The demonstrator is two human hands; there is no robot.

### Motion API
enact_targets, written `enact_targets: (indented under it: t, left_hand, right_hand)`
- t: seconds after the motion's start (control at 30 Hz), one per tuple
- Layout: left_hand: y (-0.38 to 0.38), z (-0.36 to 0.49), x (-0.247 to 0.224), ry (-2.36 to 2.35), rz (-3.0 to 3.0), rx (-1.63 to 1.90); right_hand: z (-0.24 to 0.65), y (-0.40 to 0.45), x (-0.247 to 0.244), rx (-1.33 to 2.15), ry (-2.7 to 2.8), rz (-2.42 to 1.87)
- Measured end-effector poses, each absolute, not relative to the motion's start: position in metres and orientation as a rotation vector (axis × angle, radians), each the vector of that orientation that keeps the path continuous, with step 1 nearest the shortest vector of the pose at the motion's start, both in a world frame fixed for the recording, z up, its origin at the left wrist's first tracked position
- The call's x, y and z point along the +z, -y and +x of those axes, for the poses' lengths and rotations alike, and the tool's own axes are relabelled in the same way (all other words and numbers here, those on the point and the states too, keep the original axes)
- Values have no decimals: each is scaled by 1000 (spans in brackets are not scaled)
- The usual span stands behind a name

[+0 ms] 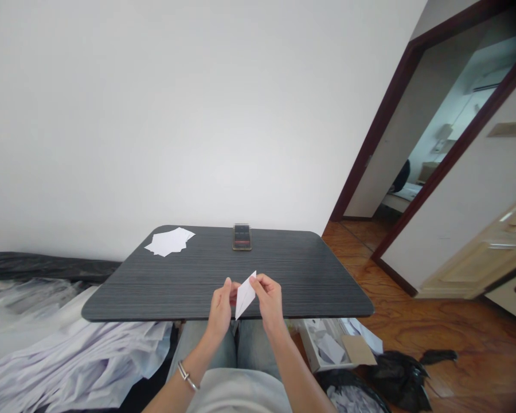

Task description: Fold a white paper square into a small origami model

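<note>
Folded paper (245, 295), lower centre of frame: creased; whether finished, unclear.
I see the right hand (268, 293) pinching it, left hand (221, 305) at its edge (grip: can't tell); white paper pile (169, 241) left of centre, folded or not unclear.

Writing on the phone (242, 237) is too small to read. The paper (245, 296) partly hides the left hand (222, 304).

Left forearm (198, 357) and right forearm (294, 360): unsleeved, extended forward, converging. Left hand (221, 308): thumb raised, fingers curled inward, partly hidden. Right hand (269, 297): thumb and forefinger in a pinch, other fingers bent, hand angled toward its opposite.
</note>
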State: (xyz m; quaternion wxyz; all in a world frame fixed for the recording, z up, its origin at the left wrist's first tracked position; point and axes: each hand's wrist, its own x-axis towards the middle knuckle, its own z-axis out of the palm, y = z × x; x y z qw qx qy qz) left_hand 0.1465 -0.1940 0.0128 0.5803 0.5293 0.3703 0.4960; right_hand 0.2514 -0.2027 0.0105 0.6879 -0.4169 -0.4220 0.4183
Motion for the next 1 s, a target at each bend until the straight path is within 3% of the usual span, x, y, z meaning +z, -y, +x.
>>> enact_targets:
  t: [1.0]
  left_hand:
    - [194,145,15,-651,1028,1027]
  right_hand:
    - [258,202,7,886,913,-956]
